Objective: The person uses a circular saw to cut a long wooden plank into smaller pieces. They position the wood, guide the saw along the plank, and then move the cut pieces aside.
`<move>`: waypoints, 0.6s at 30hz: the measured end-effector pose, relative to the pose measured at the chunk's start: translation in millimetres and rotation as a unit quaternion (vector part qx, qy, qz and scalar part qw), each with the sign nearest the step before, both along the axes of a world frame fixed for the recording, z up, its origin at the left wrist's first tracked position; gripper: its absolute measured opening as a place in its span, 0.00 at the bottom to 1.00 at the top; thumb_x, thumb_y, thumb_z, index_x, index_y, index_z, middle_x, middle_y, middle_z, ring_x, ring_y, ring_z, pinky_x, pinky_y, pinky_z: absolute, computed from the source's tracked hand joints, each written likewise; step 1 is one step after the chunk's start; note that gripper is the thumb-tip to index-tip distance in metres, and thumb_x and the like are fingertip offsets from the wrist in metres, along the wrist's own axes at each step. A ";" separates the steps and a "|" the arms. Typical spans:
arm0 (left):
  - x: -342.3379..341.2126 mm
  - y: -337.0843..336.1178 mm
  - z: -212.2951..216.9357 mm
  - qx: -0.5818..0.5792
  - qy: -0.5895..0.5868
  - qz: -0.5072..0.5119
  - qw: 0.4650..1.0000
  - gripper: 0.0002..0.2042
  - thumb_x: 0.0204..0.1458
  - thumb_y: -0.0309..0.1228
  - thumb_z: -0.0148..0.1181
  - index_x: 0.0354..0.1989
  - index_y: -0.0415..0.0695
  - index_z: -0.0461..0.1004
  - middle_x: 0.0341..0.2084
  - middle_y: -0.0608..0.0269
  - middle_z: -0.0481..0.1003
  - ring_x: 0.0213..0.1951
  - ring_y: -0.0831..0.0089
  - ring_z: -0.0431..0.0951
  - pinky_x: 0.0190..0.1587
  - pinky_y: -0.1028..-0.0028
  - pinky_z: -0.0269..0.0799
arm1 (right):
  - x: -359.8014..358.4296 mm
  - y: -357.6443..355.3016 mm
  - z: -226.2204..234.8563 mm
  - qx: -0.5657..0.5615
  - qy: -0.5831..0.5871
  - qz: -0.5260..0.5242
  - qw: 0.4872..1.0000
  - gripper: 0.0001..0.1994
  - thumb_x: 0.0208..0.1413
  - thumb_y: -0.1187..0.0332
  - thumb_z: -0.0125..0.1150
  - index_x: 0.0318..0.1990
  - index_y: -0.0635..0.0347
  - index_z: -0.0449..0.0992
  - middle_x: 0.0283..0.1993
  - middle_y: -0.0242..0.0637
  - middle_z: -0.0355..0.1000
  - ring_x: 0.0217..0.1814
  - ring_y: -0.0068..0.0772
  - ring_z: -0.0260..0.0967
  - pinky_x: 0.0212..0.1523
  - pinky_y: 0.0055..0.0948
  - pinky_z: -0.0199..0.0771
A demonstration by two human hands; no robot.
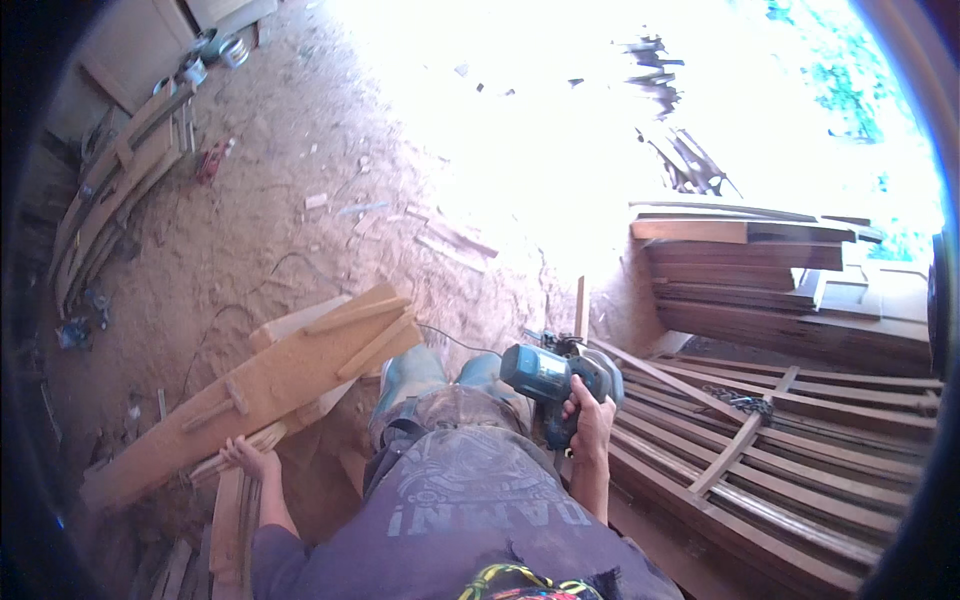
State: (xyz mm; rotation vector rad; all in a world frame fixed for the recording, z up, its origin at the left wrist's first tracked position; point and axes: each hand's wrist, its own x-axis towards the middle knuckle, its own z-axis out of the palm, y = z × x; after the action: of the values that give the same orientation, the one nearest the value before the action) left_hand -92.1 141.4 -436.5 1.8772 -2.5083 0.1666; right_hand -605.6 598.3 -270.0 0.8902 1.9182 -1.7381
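My right hand [588, 420] grips the handle of a teal circular saw [540, 372], held up beside my right leg. Its round guard faces right, and a thin wooden strip [581, 305] shows just past it. On the left, my left hand [250, 458] has its fingers bent over some narrow wooden strips [268, 436]. These lie against a long, wide plank [215, 425] that slants up to the right in front of me. A few short wood pieces [360, 345] rest on top of the plank. What supports it underneath is mostly hidden.
Slatted wooden frames [760, 450] lie to my right, with a chain [740, 400] on them. Behind these, boards [740, 255] are stacked. Curved wooden pieces [125, 190] lean at the far left, near cans [233, 52] and a red tool [212, 160]. A cord [455, 340] and wood offcuts [450, 245] lie ahead.
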 end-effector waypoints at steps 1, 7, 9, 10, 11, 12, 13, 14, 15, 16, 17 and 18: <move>-7.4 3.6 2.1 0.020 0.008 0.043 0.999 0.29 0.52 0.20 0.65 0.63 0.46 0.64 0.74 0.40 0.55 0.80 0.32 0.43 0.79 0.38 0.44 | -13.1 -3.8 0.2 -0.014 0.004 -0.001 1.000 0.08 0.63 0.68 0.73 0.38 0.57 0.79 0.26 0.25 0.69 0.21 0.19 0.65 0.22 0.24 0.66; -16.4 0.6 7.4 0.119 -0.047 0.119 0.985 0.34 0.50 0.20 0.69 0.67 0.46 0.62 0.76 0.41 0.52 0.81 0.34 0.37 0.82 0.43 0.42 | -56.3 9.3 0.0 -0.043 0.039 0.010 0.998 0.08 0.62 0.67 0.74 0.40 0.58 0.80 0.26 0.25 0.69 0.22 0.19 0.66 0.22 0.24 0.68; -25.9 -8.4 13.0 0.179 -0.068 0.152 0.970 0.38 0.49 0.23 0.73 0.70 0.46 0.60 0.77 0.42 0.51 0.81 0.34 0.36 0.83 0.44 0.40 | -79.9 7.4 -2.0 -0.049 0.049 0.021 0.997 0.08 0.62 0.67 0.74 0.40 0.57 0.79 0.26 0.25 0.69 0.22 0.19 0.67 0.22 0.24 0.68; -28.3 -11.9 17.9 0.209 -0.081 0.167 0.960 0.41 0.48 0.25 0.75 0.71 0.46 0.59 0.77 0.42 0.51 0.81 0.34 0.36 0.83 0.44 0.40 | -90.4 6.4 -2.8 -0.053 0.052 0.022 0.997 0.08 0.62 0.67 0.74 0.39 0.57 0.79 0.26 0.25 0.69 0.22 0.19 0.67 0.22 0.24 0.68; -42.1 -16.2 35.7 0.275 -0.116 0.185 0.936 0.49 0.45 0.28 0.80 0.76 0.45 0.55 0.78 0.43 0.50 0.82 0.39 0.40 0.83 0.48 0.44 | -100.4 6.9 -3.9 -0.054 0.051 0.026 0.997 0.08 0.62 0.67 0.74 0.38 0.57 0.79 0.26 0.25 0.69 0.22 0.19 0.67 0.22 0.24 0.69; -43.3 -20.6 34.1 0.300 -0.090 0.162 0.936 0.50 0.45 0.27 0.79 0.77 0.44 0.54 0.78 0.42 0.49 0.82 0.40 0.43 0.82 0.50 0.46 | -112.7 8.2 -4.7 -0.058 0.053 0.023 0.997 0.08 0.62 0.67 0.74 0.38 0.56 0.78 0.26 0.26 0.69 0.22 0.20 0.67 0.22 0.25 0.69; -36.2 -34.5 45.9 0.312 -0.069 0.145 0.936 0.51 0.45 0.26 0.79 0.78 0.43 0.54 0.79 0.42 0.49 0.81 0.42 0.45 0.82 0.52 0.48 | -123.1 4.9 -10.5 -0.072 0.048 0.022 0.996 0.09 0.62 0.67 0.74 0.37 0.56 0.78 0.26 0.26 0.69 0.22 0.20 0.67 0.21 0.25 0.69; -42.9 -37.1 52.0 0.335 -0.049 0.121 0.933 0.51 0.44 0.26 0.79 0.78 0.43 0.53 0.79 0.42 0.49 0.81 0.44 0.47 0.81 0.54 0.51 | -132.2 7.3 -13.3 -0.076 0.046 0.017 0.996 0.09 0.62 0.67 0.74 0.37 0.56 0.77 0.26 0.26 0.69 0.22 0.20 0.67 0.21 0.26 0.69; -58.6 -38.3 49.7 0.320 -0.031 0.104 0.941 0.48 0.48 0.24 0.74 0.79 0.40 0.54 0.79 0.41 0.51 0.80 0.48 0.53 0.80 0.58 0.55 | -142.2 9.6 -13.8 -0.085 0.049 0.007 0.995 0.09 0.62 0.66 0.74 0.36 0.56 0.77 0.26 0.26 0.69 0.22 0.20 0.66 0.21 0.26 0.69; -81.2 -41.0 54.4 0.315 0.042 0.078 0.945 0.45 0.49 0.21 0.69 0.79 0.41 0.55 0.79 0.43 0.54 0.80 0.49 0.54 0.80 0.58 0.54 | -153.4 8.1 -14.9 -0.098 0.053 -0.001 0.994 0.09 0.62 0.66 0.74 0.36 0.56 0.77 0.26 0.26 0.69 0.22 0.21 0.66 0.21 0.26 0.69; -113.1 -46.1 57.7 0.313 0.112 0.046 0.942 0.43 0.51 0.19 0.65 0.79 0.43 0.57 0.79 0.44 0.56 0.80 0.51 0.55 0.81 0.58 0.54 | -164.1 12.7 -16.5 -0.106 0.056 -0.016 0.993 0.10 0.62 0.66 0.74 0.36 0.56 0.76 0.26 0.26 0.68 0.22 0.21 0.66 0.21 0.26 0.69; -182.0 -31.0 69.2 0.344 0.166 0.021 0.924 0.41 0.52 0.20 0.64 0.78 0.41 0.58 0.77 0.44 0.60 0.78 0.51 0.59 0.80 0.58 0.56 | -177.2 22.0 -17.6 -0.101 0.066 -0.023 0.992 0.10 0.62 0.66 0.74 0.36 0.56 0.76 0.26 0.27 0.68 0.22 0.21 0.66 0.21 0.26 0.69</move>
State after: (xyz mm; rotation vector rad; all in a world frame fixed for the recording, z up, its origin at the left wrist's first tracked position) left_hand -274.1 110.4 -367.3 1.9077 -2.4507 -1.0733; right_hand -782.8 620.3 -287.7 0.7691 1.7718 -2.0225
